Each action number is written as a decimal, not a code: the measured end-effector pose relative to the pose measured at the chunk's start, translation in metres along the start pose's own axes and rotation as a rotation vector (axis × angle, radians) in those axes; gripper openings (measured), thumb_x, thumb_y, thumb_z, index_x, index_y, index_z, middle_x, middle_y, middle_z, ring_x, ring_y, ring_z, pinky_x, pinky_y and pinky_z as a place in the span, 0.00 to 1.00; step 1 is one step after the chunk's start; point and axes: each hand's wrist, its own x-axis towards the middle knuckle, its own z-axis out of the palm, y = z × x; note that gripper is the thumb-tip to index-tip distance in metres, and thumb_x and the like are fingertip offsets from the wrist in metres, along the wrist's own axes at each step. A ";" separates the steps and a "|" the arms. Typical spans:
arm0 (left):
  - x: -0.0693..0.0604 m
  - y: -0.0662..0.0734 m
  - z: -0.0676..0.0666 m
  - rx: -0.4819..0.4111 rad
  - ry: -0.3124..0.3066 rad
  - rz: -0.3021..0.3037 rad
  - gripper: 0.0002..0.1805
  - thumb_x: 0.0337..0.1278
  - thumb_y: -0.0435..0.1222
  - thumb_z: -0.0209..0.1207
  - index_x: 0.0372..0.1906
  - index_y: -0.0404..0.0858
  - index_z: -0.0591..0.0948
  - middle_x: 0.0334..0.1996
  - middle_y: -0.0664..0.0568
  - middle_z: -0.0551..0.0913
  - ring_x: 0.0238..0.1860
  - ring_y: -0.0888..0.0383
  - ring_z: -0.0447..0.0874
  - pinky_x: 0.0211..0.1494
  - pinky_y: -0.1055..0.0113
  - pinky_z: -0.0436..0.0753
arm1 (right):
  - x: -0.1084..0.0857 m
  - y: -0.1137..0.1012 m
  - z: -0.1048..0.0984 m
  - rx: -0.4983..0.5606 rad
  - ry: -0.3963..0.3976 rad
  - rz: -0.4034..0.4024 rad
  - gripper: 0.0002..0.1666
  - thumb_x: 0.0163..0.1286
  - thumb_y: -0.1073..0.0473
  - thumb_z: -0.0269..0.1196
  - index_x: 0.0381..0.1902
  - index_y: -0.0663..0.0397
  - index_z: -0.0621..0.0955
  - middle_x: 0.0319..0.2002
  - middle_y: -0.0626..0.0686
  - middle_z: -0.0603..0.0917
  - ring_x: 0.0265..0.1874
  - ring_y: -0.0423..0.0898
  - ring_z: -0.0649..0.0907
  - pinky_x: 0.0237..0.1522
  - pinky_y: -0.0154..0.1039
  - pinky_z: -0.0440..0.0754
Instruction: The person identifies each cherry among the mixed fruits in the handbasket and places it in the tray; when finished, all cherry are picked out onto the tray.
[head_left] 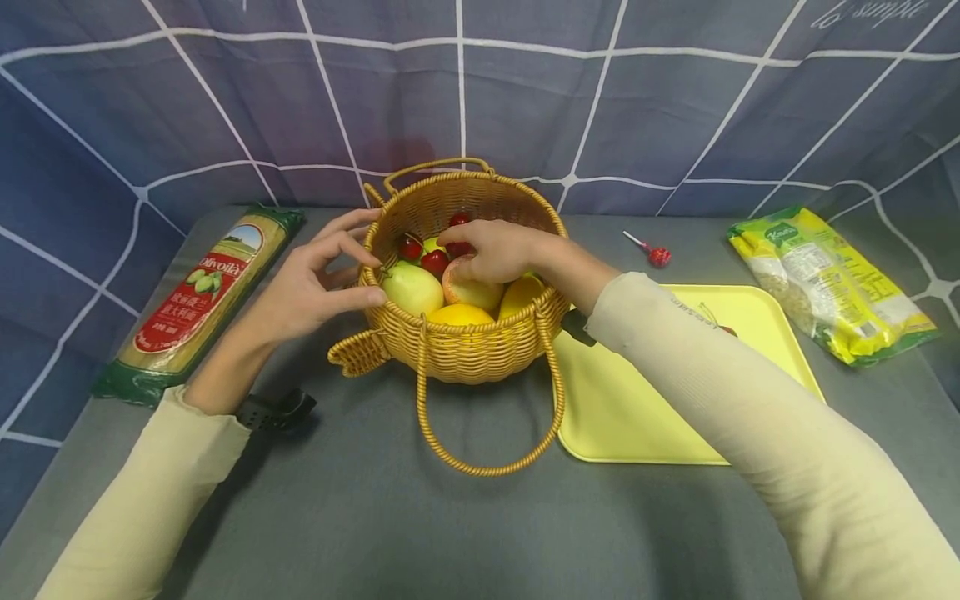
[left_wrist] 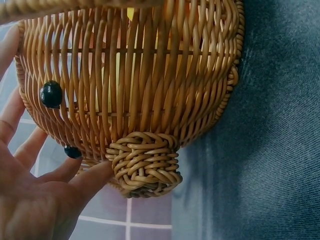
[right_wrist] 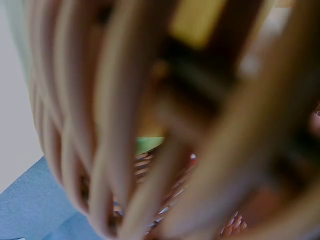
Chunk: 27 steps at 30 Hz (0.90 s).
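A round wicker basket [head_left: 480, 354] holds a green pear [head_left: 412, 288], a peach or apple [head_left: 472, 287], yellow fruit [head_left: 459, 315] and several dark red cherries [head_left: 434, 263]. My left hand [head_left: 315, 275] rests at its left side, fingers spread along the rim. Seen from the left wrist, the loosely bent fingers of that hand [left_wrist: 45, 200] lie beside the wicker wall [left_wrist: 130, 80] and a woven knob [left_wrist: 145, 165]. My right hand [head_left: 498, 250] reaches down inside, over the peach and beside the cherries; its fingertips are partly hidden. Blurred wicker [right_wrist: 120, 100] fills the right wrist view.
A yellow tray [head_left: 637, 408] lies to the right, partly under my right sleeve, with a cherry stem [head_left: 707, 313] on it. Behind it are a red lollipop [head_left: 658, 256] and a yellow-green food bag [head_left: 832, 287]. A pasta packet [head_left: 198, 300] lies at left. The basket's handle [head_left: 487, 471] hangs forward.
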 end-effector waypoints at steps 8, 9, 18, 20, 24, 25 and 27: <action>-0.001 0.000 0.000 -0.008 0.000 0.001 0.13 0.52 0.23 0.68 0.42 0.28 0.78 0.73 0.51 0.61 0.72 0.46 0.55 0.66 0.35 0.61 | -0.001 -0.002 0.000 -0.013 0.097 -0.013 0.28 0.69 0.56 0.62 0.66 0.53 0.74 0.56 0.53 0.79 0.56 0.49 0.74 0.60 0.43 0.69; -0.001 0.000 0.000 -0.010 -0.001 0.002 0.13 0.52 0.23 0.68 0.42 0.28 0.78 0.73 0.51 0.61 0.72 0.46 0.55 0.66 0.35 0.61 | -0.001 -0.002 0.000 -0.011 0.123 -0.017 0.27 0.68 0.57 0.62 0.64 0.53 0.75 0.54 0.53 0.79 0.55 0.49 0.74 0.59 0.43 0.69; -0.001 -0.001 0.001 -0.006 0.007 0.003 0.13 0.52 0.23 0.67 0.42 0.28 0.78 0.73 0.51 0.61 0.72 0.46 0.56 0.66 0.35 0.61 | -0.003 -0.004 0.001 -0.026 0.296 -0.061 0.20 0.63 0.61 0.66 0.54 0.51 0.78 0.44 0.51 0.79 0.45 0.49 0.75 0.48 0.43 0.71; -0.001 -0.001 0.001 -0.008 0.007 0.005 0.13 0.52 0.24 0.67 0.42 0.28 0.78 0.73 0.51 0.61 0.72 0.46 0.56 0.66 0.35 0.61 | -0.003 -0.004 0.001 -0.025 0.323 -0.063 0.19 0.64 0.60 0.65 0.53 0.51 0.78 0.44 0.50 0.80 0.44 0.49 0.76 0.47 0.43 0.72; -0.001 -0.002 0.001 -0.019 0.007 0.012 0.13 0.52 0.24 0.67 0.42 0.27 0.78 0.73 0.50 0.61 0.72 0.46 0.56 0.66 0.35 0.61 | -0.007 -0.004 0.001 -0.009 0.359 -0.079 0.16 0.67 0.59 0.63 0.52 0.50 0.78 0.41 0.49 0.80 0.40 0.48 0.76 0.43 0.43 0.72; -0.001 -0.002 0.002 -0.020 0.007 0.014 0.13 0.52 0.24 0.67 0.42 0.27 0.78 0.73 0.50 0.61 0.72 0.46 0.56 0.66 0.35 0.61 | -0.008 -0.005 0.001 -0.005 0.369 -0.090 0.15 0.67 0.58 0.62 0.52 0.50 0.78 0.40 0.49 0.80 0.39 0.48 0.76 0.42 0.42 0.72; -0.001 -0.002 0.002 -0.026 0.008 0.017 0.13 0.52 0.24 0.67 0.42 0.27 0.78 0.72 0.50 0.61 0.72 0.46 0.56 0.65 0.34 0.61 | -0.011 -0.006 0.000 0.007 0.385 -0.116 0.13 0.68 0.58 0.62 0.50 0.49 0.78 0.37 0.48 0.79 0.36 0.47 0.76 0.39 0.41 0.71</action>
